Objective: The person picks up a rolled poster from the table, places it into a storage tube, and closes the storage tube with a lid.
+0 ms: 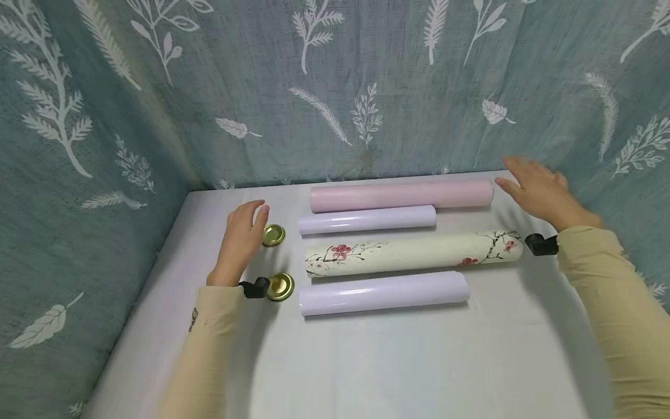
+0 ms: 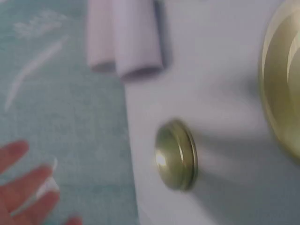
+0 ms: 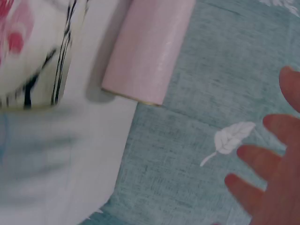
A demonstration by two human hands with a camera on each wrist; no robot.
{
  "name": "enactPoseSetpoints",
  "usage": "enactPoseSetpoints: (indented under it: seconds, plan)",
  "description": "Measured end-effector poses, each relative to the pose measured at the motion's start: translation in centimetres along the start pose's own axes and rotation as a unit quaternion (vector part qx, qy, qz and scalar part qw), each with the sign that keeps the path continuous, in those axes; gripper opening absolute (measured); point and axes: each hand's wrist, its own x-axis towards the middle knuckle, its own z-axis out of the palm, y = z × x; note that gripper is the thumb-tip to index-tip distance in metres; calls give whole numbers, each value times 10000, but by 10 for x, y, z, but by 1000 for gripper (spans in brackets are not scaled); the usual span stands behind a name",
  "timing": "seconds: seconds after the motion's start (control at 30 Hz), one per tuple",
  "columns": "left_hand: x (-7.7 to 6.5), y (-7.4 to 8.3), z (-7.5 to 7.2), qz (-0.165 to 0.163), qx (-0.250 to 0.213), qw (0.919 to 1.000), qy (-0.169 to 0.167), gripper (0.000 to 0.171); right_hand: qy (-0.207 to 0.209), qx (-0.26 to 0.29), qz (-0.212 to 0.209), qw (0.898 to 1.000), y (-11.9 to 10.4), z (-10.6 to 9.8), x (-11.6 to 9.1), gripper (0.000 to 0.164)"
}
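Observation:
My left hand hovers over the table's left side with relaxed fingers, holding nothing. Just right of it are two round gold lids, the far lid and the near lid. Past the far right end of the rolls, my right hand is spread and holds nothing. Lying side by side between the hands are a pink roll at the back, a short white roll, a cream roll with blossom print and a white roll in front. The right wrist view shows the pink roll's end near the fingers.
All the rolls lie on a white-covered table. Blue-green fabric with white leaf prints rises behind and at both sides. A small black device sits at the right wrist, another black device at the left.

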Motion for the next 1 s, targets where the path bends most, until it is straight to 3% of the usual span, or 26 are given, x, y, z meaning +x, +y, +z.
enactPoseSetpoints:
  seconds: [0.1,0.2,0.33,0.47,0.6,0.73,0.87,1.0]
  plan:
    - [-7,4,2,178,-545,9984,28,48,340,446,-104,9984,-5,10,-8,65]
    - [-19,9,3,86,-1121,9936,66,41,498,1050,-123,9932,-16,24,-18,65]
    - [-33,16,5,11,-2046,9788,-67,38,713,1475,-52,9865,-38,40,-30,65]
    - [-46,21,9,155,-2679,9619,-525,36,1000,1732,-158,9797,-61,55,-40,65]
    - [-64,20,15,-89,-2725,9540,-1250,34,947,1924,-559,9751,-80,69,-40,63]
    - [-73,21,20,-25,-2230,9520,-2095,32,842,2434,-623,9643,-91,74,-41,65]
    - [-72,31,25,157,-1734,9519,-2522,24,692,2830,-398,9558,-91,71,-45,69]
    - [-73,43,30,241,-1513,9425,-2970,23,299,3109,-355,9493,-91,70,-48,70]
